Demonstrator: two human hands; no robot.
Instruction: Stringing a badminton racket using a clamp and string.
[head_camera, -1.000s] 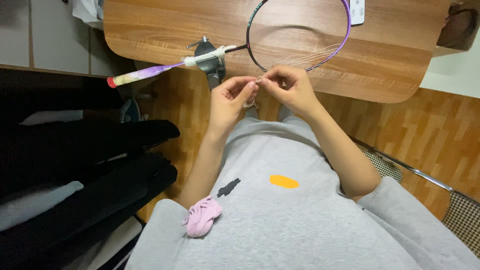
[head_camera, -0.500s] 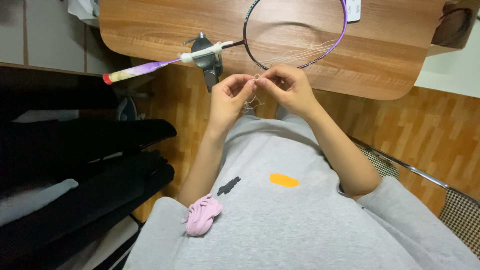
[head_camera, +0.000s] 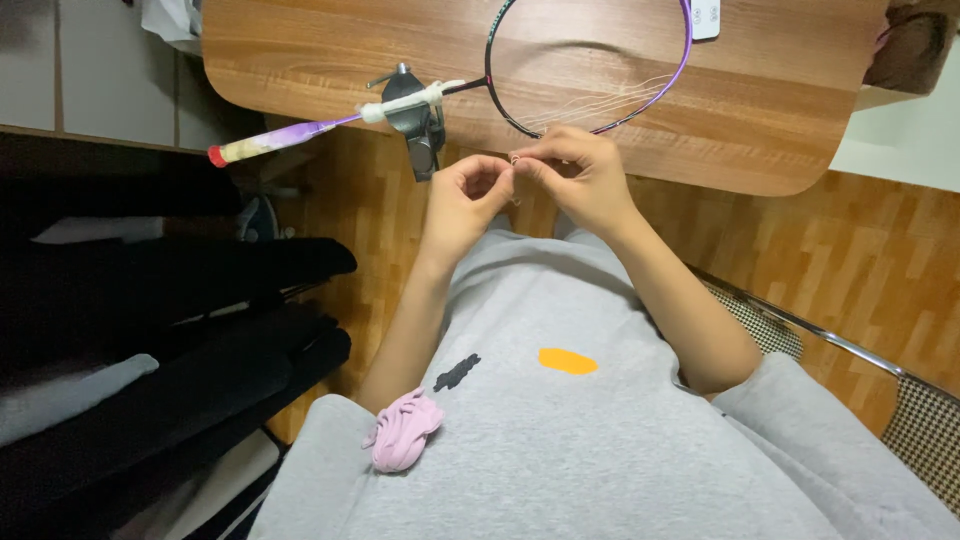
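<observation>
A thin pale string (head_camera: 514, 158) is pinched between both hands just off the bench (head_camera: 300, 60) edge. The left hand (head_camera: 462, 200) and right hand (head_camera: 580, 178) meet fingertip to fingertip below the racket (head_camera: 520, 90), whose shaft sits in a clamp (head_camera: 415, 120).

Table edge (head_camera: 620, 170): directly at 12 o'clock of both hands; blocks forward travel at that level.
Racket frame (head_camera: 640, 112): lies flat on the table, 12 o'clock.
Clamp (head_camera: 415, 115): 11 o'clock of left hand (head_camera: 462, 200), close.
Dark furniture (head_camera: 150, 330): 9 o'clock, solid barrier.
Chair rail (head_camera: 830, 345): 4 o'clock.
Free passage: floor gap at 3 o'clock of right hand (head_camera: 580, 180), apparently open.
</observation>
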